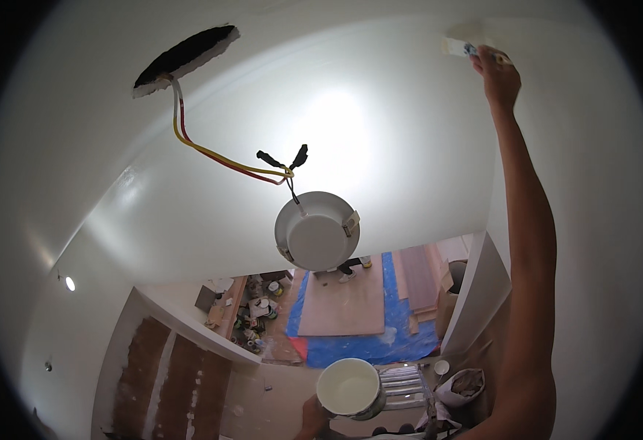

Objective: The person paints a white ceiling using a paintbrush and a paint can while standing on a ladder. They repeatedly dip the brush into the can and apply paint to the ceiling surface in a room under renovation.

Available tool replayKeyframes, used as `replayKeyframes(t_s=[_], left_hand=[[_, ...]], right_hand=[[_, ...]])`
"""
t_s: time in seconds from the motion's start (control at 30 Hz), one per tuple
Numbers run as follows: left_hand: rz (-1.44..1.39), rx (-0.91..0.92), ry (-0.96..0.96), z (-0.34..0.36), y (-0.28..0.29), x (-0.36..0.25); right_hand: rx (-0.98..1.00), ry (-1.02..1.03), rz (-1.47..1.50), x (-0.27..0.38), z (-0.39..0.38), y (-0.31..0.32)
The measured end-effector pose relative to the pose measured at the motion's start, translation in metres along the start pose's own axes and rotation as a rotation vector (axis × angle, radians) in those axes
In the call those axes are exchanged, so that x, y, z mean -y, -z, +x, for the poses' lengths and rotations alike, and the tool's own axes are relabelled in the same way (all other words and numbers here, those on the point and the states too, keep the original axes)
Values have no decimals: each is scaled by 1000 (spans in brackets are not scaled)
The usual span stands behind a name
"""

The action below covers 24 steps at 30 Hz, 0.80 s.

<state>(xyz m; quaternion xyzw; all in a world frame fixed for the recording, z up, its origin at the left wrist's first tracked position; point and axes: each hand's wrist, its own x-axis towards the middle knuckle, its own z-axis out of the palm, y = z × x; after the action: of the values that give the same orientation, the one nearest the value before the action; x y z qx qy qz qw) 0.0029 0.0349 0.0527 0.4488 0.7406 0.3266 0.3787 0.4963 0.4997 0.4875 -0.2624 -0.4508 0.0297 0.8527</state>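
My right hand, at the end of a raised arm, is closed around the handle of a paintbrush. The brush lies against the white surface at the upper right, close to a corner. Low in the middle, my left hand holds a bucket of pale paint at its left side. Its fingers are mostly hidden by the bucket and shadow. Between the hands hangs a round white downlight on red and yellow wires. They run from a dark, ragged hole in the ceiling.
Below stands a metal ladder, beside a white sack. A blue sheet and wooden boards cover part of the floor. A person's foot shows behind the downlight. Cluttered cans stand at the left.
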Motion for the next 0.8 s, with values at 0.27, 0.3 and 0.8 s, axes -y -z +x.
replayKeyframes(t_s=[0.27, 0.3, 0.8], left_hand=[[28, -13, -190, 25, -1, 18], [12, -4, -192, 22, 0, 17], [14, -132, -296, 8, 4, 26]], right_hand=[[-71, -726, 79, 64, -279, 138], [-54, -869, 102, 66, -325, 154], [495, -967, -72, 238, -435, 153]])
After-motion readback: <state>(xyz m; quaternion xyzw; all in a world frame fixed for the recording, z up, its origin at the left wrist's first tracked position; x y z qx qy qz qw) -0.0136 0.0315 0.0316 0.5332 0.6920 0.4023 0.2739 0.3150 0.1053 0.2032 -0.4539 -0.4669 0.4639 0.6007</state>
